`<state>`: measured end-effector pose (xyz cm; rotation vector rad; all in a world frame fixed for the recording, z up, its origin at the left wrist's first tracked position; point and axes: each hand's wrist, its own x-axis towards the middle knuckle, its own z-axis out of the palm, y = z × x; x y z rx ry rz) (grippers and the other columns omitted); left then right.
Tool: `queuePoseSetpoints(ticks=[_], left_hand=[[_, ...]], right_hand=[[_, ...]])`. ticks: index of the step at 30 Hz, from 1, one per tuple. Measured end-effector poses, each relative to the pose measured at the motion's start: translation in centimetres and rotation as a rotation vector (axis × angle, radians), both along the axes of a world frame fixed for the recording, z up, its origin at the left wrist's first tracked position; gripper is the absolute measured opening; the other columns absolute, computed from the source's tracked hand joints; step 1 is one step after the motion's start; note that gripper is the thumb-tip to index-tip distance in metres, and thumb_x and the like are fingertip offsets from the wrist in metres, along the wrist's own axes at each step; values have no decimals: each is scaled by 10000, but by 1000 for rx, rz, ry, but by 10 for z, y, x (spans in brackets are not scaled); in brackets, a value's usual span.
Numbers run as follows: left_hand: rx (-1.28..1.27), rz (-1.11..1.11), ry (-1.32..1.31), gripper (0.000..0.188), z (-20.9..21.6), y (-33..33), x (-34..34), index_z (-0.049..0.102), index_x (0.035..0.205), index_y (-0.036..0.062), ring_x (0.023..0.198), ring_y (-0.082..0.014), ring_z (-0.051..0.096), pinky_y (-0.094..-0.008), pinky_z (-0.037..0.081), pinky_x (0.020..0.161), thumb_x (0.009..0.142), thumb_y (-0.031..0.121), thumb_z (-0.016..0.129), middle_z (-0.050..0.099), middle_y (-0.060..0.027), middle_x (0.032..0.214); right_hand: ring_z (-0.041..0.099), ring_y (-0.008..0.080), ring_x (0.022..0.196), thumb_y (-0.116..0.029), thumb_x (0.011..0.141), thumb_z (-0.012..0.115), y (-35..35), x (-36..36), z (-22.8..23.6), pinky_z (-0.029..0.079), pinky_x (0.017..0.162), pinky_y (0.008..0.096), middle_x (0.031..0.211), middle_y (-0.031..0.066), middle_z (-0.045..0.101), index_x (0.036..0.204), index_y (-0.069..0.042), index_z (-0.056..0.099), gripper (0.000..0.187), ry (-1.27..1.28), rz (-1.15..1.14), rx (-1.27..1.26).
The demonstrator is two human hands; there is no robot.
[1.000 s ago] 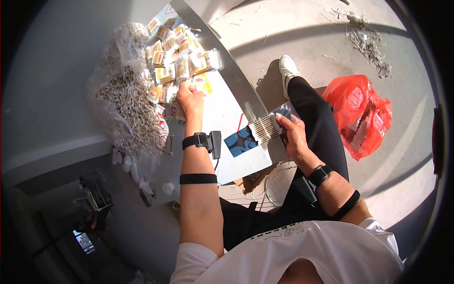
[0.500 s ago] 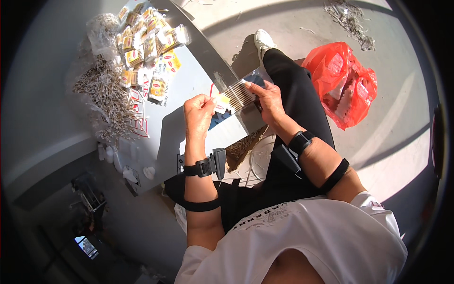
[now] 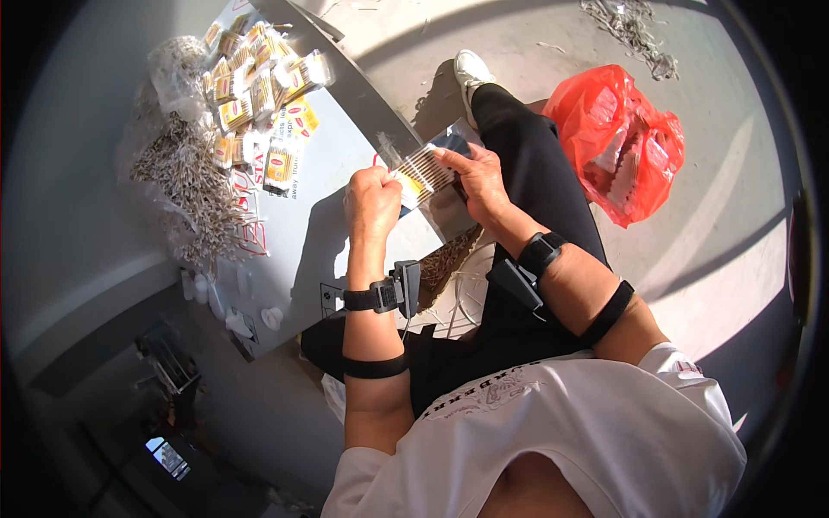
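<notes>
A flat clear packet of cotton swabs [image 3: 429, 170] is stretched between my two hands above the near right edge of the table. Its swabs lie side by side, with a yellow and white card at the left end. My left hand [image 3: 375, 198] is closed at that card end, its fingertips mostly hidden. My right hand [image 3: 484, 181] grips the opposite end, thumb on top and fingers beneath. Beyond my left hand, many similar swab packets [image 3: 259, 78] are heaped on the table. Beside them lies a large pile of loose swabs [image 3: 190, 177], partly in clear plastic.
The grey table [image 3: 324, 155] has printed marks on its top. Small white bottles [image 3: 201, 287] stand at its left edge. A red plastic bag [image 3: 596, 95] with pale scraps sits on the floor at right. Paper scraps [image 3: 635, 30] lie farther off. An open box of swabs [image 3: 449, 263] is below the table edge.
My left hand has moved slightly right and rolled into a tighter fist at the card end. My right hand keeps its grip. The whole view has shifted a little.
</notes>
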<state>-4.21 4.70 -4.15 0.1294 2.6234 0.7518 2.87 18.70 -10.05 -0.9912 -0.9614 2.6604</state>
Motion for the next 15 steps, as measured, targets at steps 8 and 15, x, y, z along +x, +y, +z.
queuePoseSetpoints(ticks=[8, 15], left_hand=[[-18, 5, -5, 120, 2, 9, 0, 652, 697, 22, 688, -376, 650, -437, 502, 663, 738, 122, 599, 641, -195, 685], [-97, -139, 2, 113, 11, 7, -3, 640, 705, 6, 694, -397, 646, -455, 509, 655, 751, 101, 601, 638, -212, 699]], right_hand=[[536, 52, 641, -51, 817, 729, -1, -2, 3, 429, 600, 228, 749, -18, 652, 848, -22, 697, 54, -24, 23, 17], [571, 65, 676, -71, 832, 726, 1, -1, -3, 444, 627, 227, 782, -9, 660, 877, -35, 677, 75, -17, 39, 58]])
